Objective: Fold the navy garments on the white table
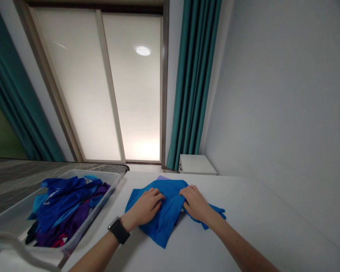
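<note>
A bright blue shirt [170,215] lies crumpled on the white table [243,226], with one part stretching out to the right like a sleeve. My left hand [147,206], wearing a black watch [119,229] on the wrist, is curled onto the left part of the cloth, fingers bunched on it. On the other side, my right hand [195,202] grips the shirt's upper right edge between thumb and fingers. A small pale label shows beside the right fingertips. Behind the shirt, a bit of purple cloth [162,177] peeks out.
To the left stands a translucent plastic bin [113,175] heaped with blue and purple clothes [65,207]. A pale curved bar [19,245] crosses the lower left corner. Beyond the table are a white cabinet [197,164], a teal curtain [194,83] and frosted sliding doors [133,98]. A wall [283,113] borders the right.
</note>
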`<state>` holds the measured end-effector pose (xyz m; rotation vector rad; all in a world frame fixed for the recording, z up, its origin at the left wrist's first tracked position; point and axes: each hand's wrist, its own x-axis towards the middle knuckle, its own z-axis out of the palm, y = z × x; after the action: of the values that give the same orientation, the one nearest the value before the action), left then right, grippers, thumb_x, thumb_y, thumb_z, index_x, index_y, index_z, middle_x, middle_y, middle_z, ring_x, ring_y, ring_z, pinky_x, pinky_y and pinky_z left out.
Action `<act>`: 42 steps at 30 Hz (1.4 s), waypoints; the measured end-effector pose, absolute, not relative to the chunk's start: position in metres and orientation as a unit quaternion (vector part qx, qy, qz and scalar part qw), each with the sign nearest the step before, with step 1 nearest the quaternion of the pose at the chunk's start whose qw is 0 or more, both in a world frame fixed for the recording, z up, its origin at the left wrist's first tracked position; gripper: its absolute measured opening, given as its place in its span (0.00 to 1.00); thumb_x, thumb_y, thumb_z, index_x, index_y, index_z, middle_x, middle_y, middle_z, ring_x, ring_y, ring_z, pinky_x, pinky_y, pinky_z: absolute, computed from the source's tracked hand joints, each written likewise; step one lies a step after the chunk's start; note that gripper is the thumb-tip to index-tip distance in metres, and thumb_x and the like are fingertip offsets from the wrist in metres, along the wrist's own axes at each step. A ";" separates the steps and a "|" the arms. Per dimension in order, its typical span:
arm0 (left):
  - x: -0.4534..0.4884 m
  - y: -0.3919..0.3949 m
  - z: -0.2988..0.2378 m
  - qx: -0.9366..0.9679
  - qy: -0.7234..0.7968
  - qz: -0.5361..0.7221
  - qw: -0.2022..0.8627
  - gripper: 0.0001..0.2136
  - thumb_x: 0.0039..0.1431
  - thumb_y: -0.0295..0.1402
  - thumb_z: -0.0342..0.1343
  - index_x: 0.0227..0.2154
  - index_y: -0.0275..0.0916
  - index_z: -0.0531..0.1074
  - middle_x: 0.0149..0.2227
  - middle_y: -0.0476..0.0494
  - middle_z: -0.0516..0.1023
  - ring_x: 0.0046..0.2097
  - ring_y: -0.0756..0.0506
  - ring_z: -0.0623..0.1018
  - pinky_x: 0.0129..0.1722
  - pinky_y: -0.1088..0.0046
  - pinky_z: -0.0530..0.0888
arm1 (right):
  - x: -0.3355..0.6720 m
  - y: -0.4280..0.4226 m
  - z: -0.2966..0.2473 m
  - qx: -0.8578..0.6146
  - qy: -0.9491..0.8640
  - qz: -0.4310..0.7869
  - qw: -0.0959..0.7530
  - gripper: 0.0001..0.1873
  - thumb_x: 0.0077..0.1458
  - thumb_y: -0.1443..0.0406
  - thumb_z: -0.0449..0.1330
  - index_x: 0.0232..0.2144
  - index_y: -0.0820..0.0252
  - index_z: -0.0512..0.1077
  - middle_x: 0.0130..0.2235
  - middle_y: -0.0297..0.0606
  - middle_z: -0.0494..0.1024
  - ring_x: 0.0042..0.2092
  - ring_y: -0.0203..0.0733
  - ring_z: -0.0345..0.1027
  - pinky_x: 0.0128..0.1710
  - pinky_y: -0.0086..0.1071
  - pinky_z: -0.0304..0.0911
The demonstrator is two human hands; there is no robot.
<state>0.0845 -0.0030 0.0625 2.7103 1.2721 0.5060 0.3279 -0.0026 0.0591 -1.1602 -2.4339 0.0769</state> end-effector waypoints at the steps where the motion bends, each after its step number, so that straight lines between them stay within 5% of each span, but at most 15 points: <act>1: 0.080 -0.003 0.062 0.892 0.415 0.169 0.060 0.11 0.65 0.34 0.46 0.45 0.45 0.71 0.43 0.44 0.72 0.46 0.42 0.71 0.48 0.64 0.68 | 0.328 -0.012 0.066 -0.423 -0.879 0.042 0.216 0.14 0.54 0.74 0.52 0.39 0.58 0.72 0.39 0.39 0.77 0.45 0.44 0.68 0.52 0.42 0.56; 5: 0.064 -0.003 0.060 0.905 0.386 0.170 0.060 0.17 0.60 0.36 0.55 0.52 0.46 0.68 0.49 0.43 0.70 0.50 0.40 0.70 0.52 0.61 0.66 | 0.336 -0.041 0.092 -0.413 -0.878 0.238 0.052 0.08 0.54 0.66 0.56 0.36 0.53 0.75 0.29 0.32 0.77 0.32 0.40 0.70 0.36 0.32 0.63; 8: 0.059 0.003 0.057 0.914 0.366 0.168 0.048 0.11 0.64 0.33 0.50 0.47 0.44 0.70 0.47 0.43 0.72 0.48 0.41 0.71 0.50 0.63 0.67 | 0.342 -0.042 0.094 -0.392 -0.829 0.394 -0.054 0.11 0.56 0.61 0.55 0.38 0.54 0.75 0.26 0.30 0.77 0.26 0.36 0.69 0.27 0.27 0.61; 12: 0.064 0.012 0.058 0.888 0.405 0.210 0.062 0.11 0.67 0.34 0.42 0.37 0.41 0.70 0.38 0.44 0.75 0.41 0.43 0.73 0.44 0.65 0.68 | 0.339 -0.027 0.069 -0.501 -0.835 0.189 0.124 0.17 0.57 0.60 0.55 0.47 0.59 0.71 0.41 0.41 0.77 0.42 0.44 0.71 0.42 0.33 0.63; 16: 0.082 0.009 0.084 0.823 0.436 0.329 0.159 0.12 0.67 0.37 0.41 0.36 0.40 0.68 0.34 0.46 0.74 0.37 0.45 0.74 0.39 0.68 0.69 | 0.332 -0.017 0.035 -0.552 -0.819 0.025 0.155 0.27 0.55 0.63 0.57 0.58 0.59 0.63 0.54 0.49 0.69 0.54 0.53 0.63 0.53 0.44 0.56; 20: 0.095 0.001 0.122 0.755 0.425 0.453 0.211 0.12 0.66 0.40 0.44 0.33 0.40 0.67 0.30 0.49 0.71 0.34 0.47 0.71 0.35 0.72 0.69 | 0.342 -0.005 0.029 -0.598 -0.789 -0.021 0.138 0.18 0.52 0.72 0.53 0.45 0.60 0.71 0.47 0.46 0.74 0.50 0.53 0.64 0.49 0.43 0.55; 25: 0.081 0.008 0.164 0.655 0.427 0.560 0.274 0.11 0.64 0.43 0.46 0.33 0.41 0.63 0.19 0.59 0.55 0.19 0.52 0.58 0.19 0.78 0.56 | 0.375 0.008 0.073 -0.610 -0.748 0.116 0.236 0.12 0.43 0.75 0.48 0.24 0.58 0.68 0.31 0.37 0.75 0.37 0.42 0.67 0.36 0.31 0.55; 29: 0.086 -0.001 0.174 0.727 0.468 0.475 0.165 0.13 0.62 0.44 0.47 0.38 0.40 0.68 0.26 0.51 0.69 0.25 0.50 0.68 0.25 0.74 0.64 | 0.376 0.013 0.118 -0.596 -0.732 0.124 0.307 0.09 0.46 0.71 0.48 0.19 0.57 0.65 0.25 0.35 0.72 0.32 0.42 0.65 0.32 0.31 0.53; 32: 0.112 -0.023 0.147 0.815 0.474 0.306 0.131 0.26 0.58 0.46 0.53 0.57 0.41 0.61 0.40 0.42 0.76 0.35 0.43 0.76 0.37 0.65 0.70 | 0.357 0.017 0.142 -0.570 -0.741 0.096 0.342 0.08 0.46 0.70 0.49 0.21 0.56 0.66 0.27 0.36 0.73 0.34 0.42 0.65 0.34 0.31 0.54; 35: 0.132 -0.038 0.102 0.848 0.467 0.219 0.123 0.38 0.52 0.45 0.58 0.63 0.38 0.53 0.58 0.32 0.68 0.54 0.33 0.71 0.52 0.55 0.67 | 0.339 0.014 0.159 -0.519 -0.728 0.135 0.426 0.07 0.47 0.68 0.48 0.22 0.56 0.65 0.25 0.33 0.71 0.32 0.41 0.64 0.34 0.31 0.55; 39: 0.116 -0.037 0.080 0.831 0.471 0.231 0.185 0.21 0.58 0.30 0.47 0.55 0.41 0.66 0.52 0.40 0.75 0.51 0.38 0.74 0.53 0.59 0.68 | 0.336 -0.008 0.179 -0.421 -0.730 0.232 0.486 0.07 0.49 0.65 0.49 0.21 0.56 0.63 0.23 0.29 0.67 0.29 0.38 0.62 0.29 0.28 0.56; 42: 0.088 -0.021 0.105 0.811 0.432 0.305 0.250 0.16 0.60 0.31 0.46 0.49 0.42 0.71 0.49 0.47 0.78 0.49 0.41 0.75 0.49 0.66 0.71 | 0.343 -0.015 0.189 -0.420 -0.735 0.208 0.491 0.08 0.50 0.65 0.50 0.21 0.57 0.65 0.23 0.29 0.67 0.28 0.37 0.62 0.28 0.28 0.55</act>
<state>0.0878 -0.0211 0.1052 2.2077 1.1762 0.8295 0.3431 -0.0150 0.1889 -1.0193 -1.7843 0.5044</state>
